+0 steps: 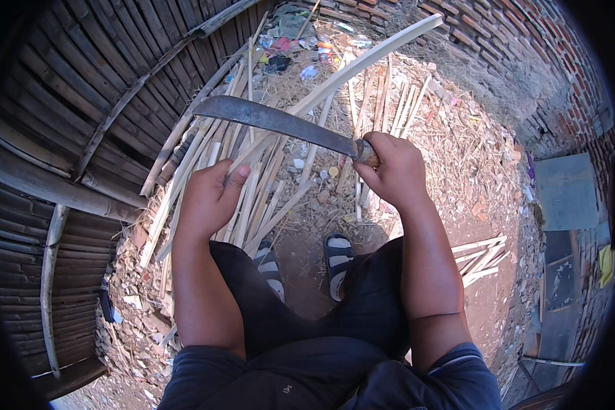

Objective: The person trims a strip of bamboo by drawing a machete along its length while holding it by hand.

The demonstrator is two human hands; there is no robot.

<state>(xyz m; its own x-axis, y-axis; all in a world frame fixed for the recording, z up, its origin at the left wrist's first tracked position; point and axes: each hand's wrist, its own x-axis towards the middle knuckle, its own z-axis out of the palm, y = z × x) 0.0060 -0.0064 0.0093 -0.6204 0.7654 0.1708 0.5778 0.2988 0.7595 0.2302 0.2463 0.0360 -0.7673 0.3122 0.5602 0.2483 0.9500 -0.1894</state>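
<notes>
My right hand (398, 169) is closed round the short handle of a machete (280, 123). Its broad dark blade points left and lies across a long pale bamboo strip (369, 63); whether blade and strip touch I cannot tell. My left hand (212, 195) grips the strip near its lower end, thumb on top. From there the strip slants up and away to the far right. Beneath my left hand and the blade, many split bamboo strips (263, 191) lie in a loose pile on the ground.
A bamboo slat wall (68, 89) stands close on the left, a brick wall (526, 41) at the far right. Litter (301, 44) lies at the back. A small stack of cut strips (482, 260) rests right of my legs. My sandalled feet (338, 263) are below the blade.
</notes>
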